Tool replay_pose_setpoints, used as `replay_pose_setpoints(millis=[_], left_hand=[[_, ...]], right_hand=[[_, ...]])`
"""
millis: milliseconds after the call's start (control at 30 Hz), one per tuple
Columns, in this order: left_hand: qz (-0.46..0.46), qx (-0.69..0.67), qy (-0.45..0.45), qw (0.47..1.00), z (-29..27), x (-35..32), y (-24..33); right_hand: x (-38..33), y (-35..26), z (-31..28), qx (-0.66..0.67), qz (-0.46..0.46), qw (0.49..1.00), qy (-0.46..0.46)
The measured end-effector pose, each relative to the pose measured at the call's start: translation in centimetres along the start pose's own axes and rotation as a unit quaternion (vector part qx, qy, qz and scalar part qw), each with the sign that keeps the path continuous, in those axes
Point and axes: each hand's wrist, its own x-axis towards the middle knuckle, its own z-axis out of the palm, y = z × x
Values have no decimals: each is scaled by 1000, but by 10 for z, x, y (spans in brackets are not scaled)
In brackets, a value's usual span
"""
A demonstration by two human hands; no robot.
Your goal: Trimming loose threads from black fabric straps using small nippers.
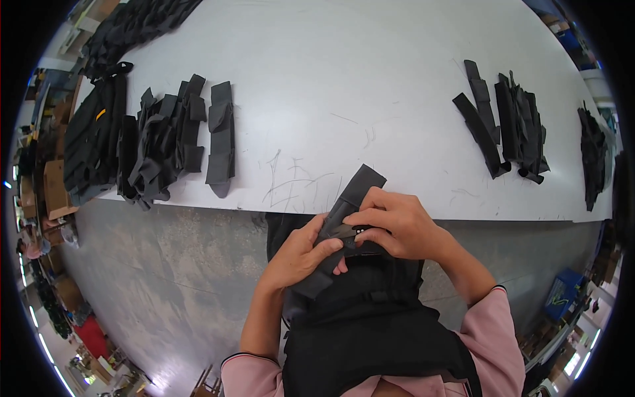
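Clamps a dark grey fabric strap (pixel 350 195) in left hand (pixel 301 255) at centre of frame, overlapping near edge of the table (pixel 397 99) in view; pinches a small snips-like tool (pixel 344 231) in right hand (pixel 400 225), close at the strap, cannot tell if touching. Probably best to hold cloth taut, work shallow to avoid nicks, keep blades clear of left hand.

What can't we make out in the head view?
All in the head view:
- Handle of the small tool: mostly covered by the fingers of the right hand.
- Lower fingers of the left hand: mostly behind the dark grey strip.
- Far end of the black pile: cut off by the upper edge.
- Clutter along the left rim: too small and warped.
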Motion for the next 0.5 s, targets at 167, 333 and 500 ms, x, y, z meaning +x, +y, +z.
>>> replay_pose_setpoints(millis=[167, 333, 500], left_hand=[[-1, 30, 3, 1000, 2, -1, 4], [1, 58, 4, 998, 1, 0, 2], [7, -4, 12, 1000, 6, 1, 2]], right_hand=[[-3, 1, 4, 83, 59, 995, -11], [-8, -3, 10, 56, 57, 997, 4], [-15, -5, 22, 28, 73, 991, 109]])
